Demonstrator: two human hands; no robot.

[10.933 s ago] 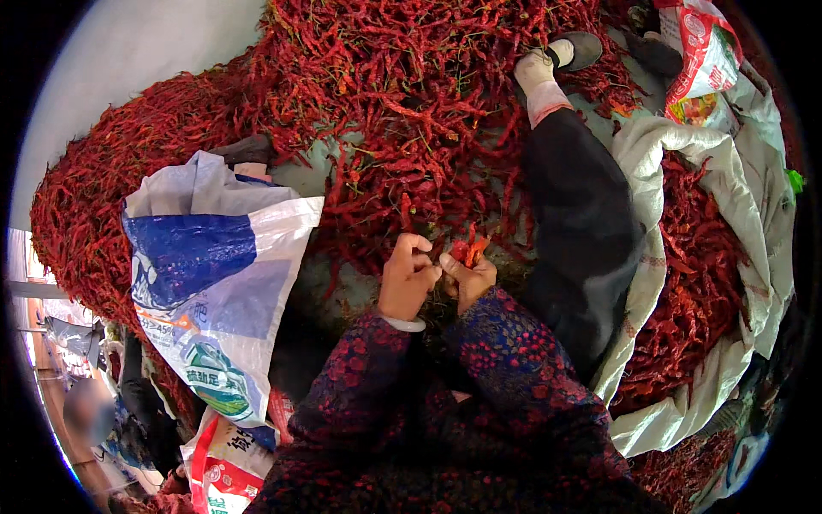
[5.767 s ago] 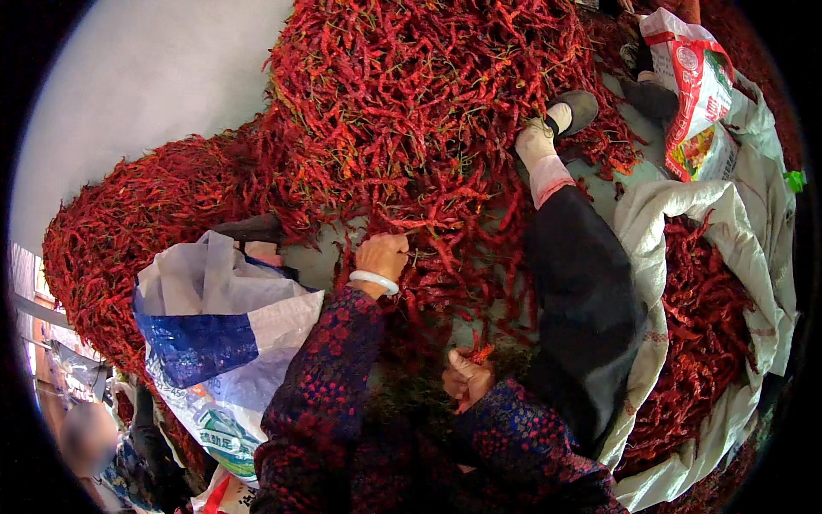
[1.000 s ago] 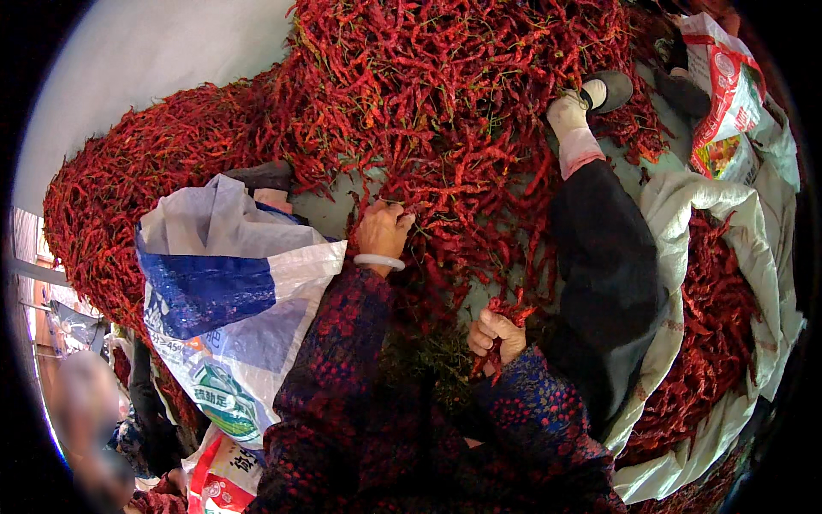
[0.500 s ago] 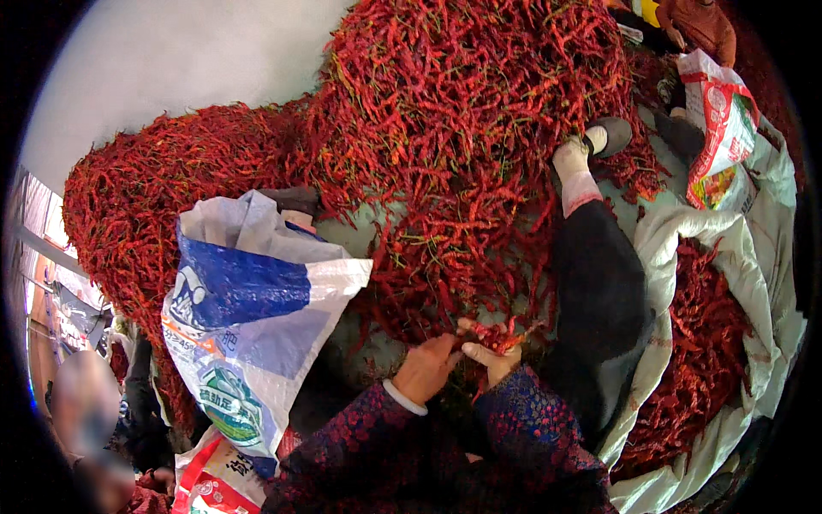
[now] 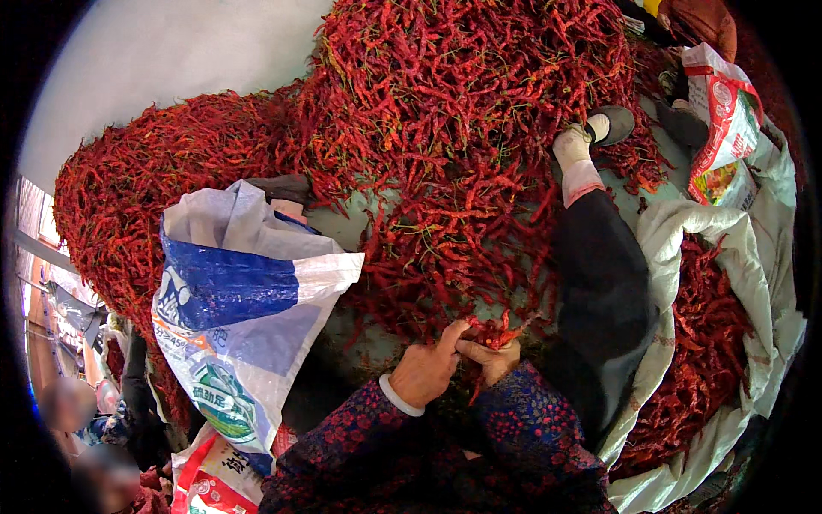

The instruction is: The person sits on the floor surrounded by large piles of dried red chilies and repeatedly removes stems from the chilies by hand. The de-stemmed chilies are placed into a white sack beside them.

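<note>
Several red chili peppers (image 5: 497,332) are bunched in my right hand (image 5: 497,361), its fingers closed around them with stems and tips poking out. My left hand (image 5: 425,373) meets it from the left, fingers curled and the index fingertip against the near end of the bunch. Whatever sits between the left fingertips is too small to make out. Just beyond both hands, loose chili peppers (image 5: 445,248) spread down from a tall heap (image 5: 471,94).
Left of my hands stands a white and blue woven sack (image 5: 248,283), with a red and white sack (image 5: 214,480) below it. An open pale sack (image 5: 664,343) of chili peppers lies right of my dark-trousered leg (image 5: 604,300). Other people sit at the lower left and upper right.
My left index finger has shifted up along the pepper bunch, while the right hand keeps its hold. The whole view has tilted slightly, moving the sacks a little left and up.
</note>
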